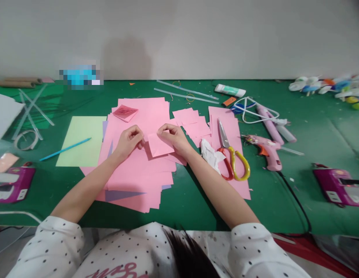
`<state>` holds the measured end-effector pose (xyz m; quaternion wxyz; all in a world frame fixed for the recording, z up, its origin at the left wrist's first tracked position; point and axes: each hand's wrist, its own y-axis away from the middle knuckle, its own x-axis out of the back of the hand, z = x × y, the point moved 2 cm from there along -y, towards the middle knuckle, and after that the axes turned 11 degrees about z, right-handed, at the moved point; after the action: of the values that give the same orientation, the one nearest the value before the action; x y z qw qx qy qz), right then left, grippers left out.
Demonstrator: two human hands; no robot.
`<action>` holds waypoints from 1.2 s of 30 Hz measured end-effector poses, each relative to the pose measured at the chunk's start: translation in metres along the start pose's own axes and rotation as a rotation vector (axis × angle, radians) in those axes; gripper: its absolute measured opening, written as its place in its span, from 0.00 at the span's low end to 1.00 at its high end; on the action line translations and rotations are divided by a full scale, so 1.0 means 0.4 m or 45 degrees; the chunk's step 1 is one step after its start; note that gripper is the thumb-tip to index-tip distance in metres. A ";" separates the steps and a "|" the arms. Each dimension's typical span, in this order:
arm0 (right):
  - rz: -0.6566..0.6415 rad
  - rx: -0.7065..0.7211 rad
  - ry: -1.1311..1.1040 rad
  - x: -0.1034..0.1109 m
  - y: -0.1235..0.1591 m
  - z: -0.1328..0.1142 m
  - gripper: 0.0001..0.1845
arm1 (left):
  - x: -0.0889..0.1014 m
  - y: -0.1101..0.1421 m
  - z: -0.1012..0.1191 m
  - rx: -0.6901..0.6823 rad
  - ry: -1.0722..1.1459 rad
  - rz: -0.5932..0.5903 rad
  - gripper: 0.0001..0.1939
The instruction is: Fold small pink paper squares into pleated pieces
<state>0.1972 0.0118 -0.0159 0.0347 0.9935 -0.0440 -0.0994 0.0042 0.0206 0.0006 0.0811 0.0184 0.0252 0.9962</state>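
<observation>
Your right hand (pixel 174 138) pinches a small pink paper square (pixel 161 145) by its upper right part, thumb on top. That square sits between your 2 hands, above a stack of pink sheets (pixel 133 175). Your left hand (pixel 128 141) is just beside the square's left edge, fingers curled to the thumb; you cannot tell whether it grips anything. Just beyond your left hand lies a folded pink piece (pixel 125 113); left of it, a blue pencil (pixel 66 149) crosses a pale green sheet (pixel 80 133). Right of your right hand are more pink squares (pixel 193 119), a crumpled white tissue (pixel 208 152) and scissors (pixel 223 135). Farther right on the green desk (pixel 191 204) lies a pink glue gun (pixel 266 146). Well beyond both hands lie 2 clear sticks (pixel 185 95).
</observation>
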 end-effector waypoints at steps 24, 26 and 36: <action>-0.125 0.178 0.196 -0.034 0.006 0.000 0.04 | -0.002 0.007 0.005 -0.225 -0.146 0.054 0.13; -0.104 0.139 0.160 -0.029 0.006 -0.002 0.04 | 0.003 0.002 0.002 -0.198 -0.063 0.092 0.14; -0.084 0.001 -0.047 -0.005 0.007 0.001 0.05 | 0.017 -0.007 -0.013 -0.061 0.228 0.234 0.13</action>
<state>0.1948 0.0092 -0.0159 0.0304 0.9924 -0.0120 -0.1186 -0.0022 0.0244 -0.0044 -0.0128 -0.0703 0.0066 0.9974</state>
